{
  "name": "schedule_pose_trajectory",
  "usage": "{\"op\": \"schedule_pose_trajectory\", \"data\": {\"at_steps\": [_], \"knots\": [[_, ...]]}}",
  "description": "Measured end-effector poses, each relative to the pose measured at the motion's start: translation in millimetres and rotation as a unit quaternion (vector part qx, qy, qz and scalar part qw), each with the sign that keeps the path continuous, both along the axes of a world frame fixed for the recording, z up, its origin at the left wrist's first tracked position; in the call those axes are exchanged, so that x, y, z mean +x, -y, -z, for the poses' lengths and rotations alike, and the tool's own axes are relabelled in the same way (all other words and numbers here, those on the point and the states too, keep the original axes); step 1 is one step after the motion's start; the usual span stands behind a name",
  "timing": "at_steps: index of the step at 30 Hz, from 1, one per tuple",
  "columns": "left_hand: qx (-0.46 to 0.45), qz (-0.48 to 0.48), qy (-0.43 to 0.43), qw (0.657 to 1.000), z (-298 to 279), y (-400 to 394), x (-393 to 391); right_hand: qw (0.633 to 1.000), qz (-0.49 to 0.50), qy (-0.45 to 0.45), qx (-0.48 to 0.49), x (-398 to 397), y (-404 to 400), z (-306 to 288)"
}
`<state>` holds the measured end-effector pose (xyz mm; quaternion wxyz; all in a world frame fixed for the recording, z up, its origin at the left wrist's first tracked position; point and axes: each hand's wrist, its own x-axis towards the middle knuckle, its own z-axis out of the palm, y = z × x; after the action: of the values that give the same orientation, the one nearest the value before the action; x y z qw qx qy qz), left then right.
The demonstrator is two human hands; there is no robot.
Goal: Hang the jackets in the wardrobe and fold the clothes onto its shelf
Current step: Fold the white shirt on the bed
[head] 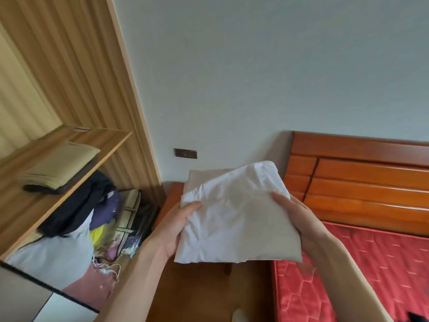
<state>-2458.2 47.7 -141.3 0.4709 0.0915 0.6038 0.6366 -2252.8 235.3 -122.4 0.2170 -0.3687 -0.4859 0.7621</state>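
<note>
I hold the folded white cloth (234, 214) with left hand (178, 226) and right hand (299, 219) clasping its sides (shelf (76, 168) lies left of frame, nearer my left).

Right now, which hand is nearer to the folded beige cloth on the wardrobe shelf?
Left. The left hand grips the white garment's edge facing the folded beige cloth; the right hand grips the far edge.

folded white garment (234, 219) held midair, khaki stack (58, 168) shelved
</note>
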Motion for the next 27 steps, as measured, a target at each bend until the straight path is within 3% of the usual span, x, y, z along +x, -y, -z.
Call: {"op": "schedule_pose_trajectory", "data": {"at_steps": [10,15,19,27], "knots": [[-0.012,-0.174,0.027,0.984,-4.4,-63.3,-103.5,0.982,-0.155,-0.035,-0.105,-145.6,-108.2,2.7],[-0.022,-0.260,0.024,0.965,-8.9,-84.6,-140.3,0.958,-0.264,-0.069,-0.087,-215.9,-144.4,15.3],[-0.027,-0.331,0.042,0.942,-13.6,-70.5,-163.6,0.929,-0.354,-0.074,-0.079,-277.1,-146.8,16.0],[-0.035,-0.415,0.074,0.906,2.3,-6.0,-221.8,0.905,-0.420,-0.045,-0.056,-390.9,-98.7,18.9]]}}
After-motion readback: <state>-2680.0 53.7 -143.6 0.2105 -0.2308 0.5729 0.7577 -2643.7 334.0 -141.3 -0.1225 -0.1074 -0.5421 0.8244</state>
